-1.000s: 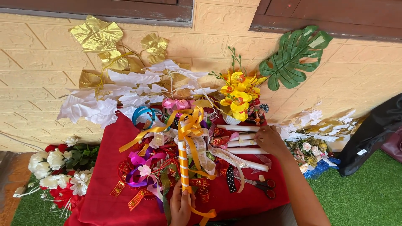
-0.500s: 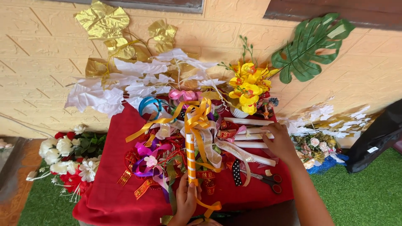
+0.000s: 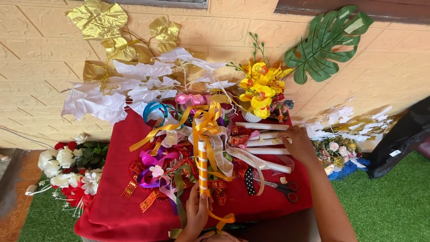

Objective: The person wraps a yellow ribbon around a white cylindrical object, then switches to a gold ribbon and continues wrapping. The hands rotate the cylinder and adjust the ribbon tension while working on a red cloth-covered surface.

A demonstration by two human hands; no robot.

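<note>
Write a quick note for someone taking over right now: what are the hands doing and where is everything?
Left hand grips the bottom of an upright white stick spiralled with orange ribbon, loose ends trailing.
Right hand rests on the plain white sticks lying on the red cloth.
Scissors lie near the front right.
Done: one stick partly wrapped. Left: the plain sticks are unwrapped.

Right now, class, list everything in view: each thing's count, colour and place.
cloth: one, red, covering table
wrapped stick: one, white with orange ribbon, upright at centre
ribbons: many, mixed colours, heaped on cloth
white rolls: several, right of centre
scissors: one, red-handled, lower right
yellow flowers: one bunch, back
gold leaves: several, wall
green leaf: one, wall
left hand: holds stick
right hand: on rolls
</note>
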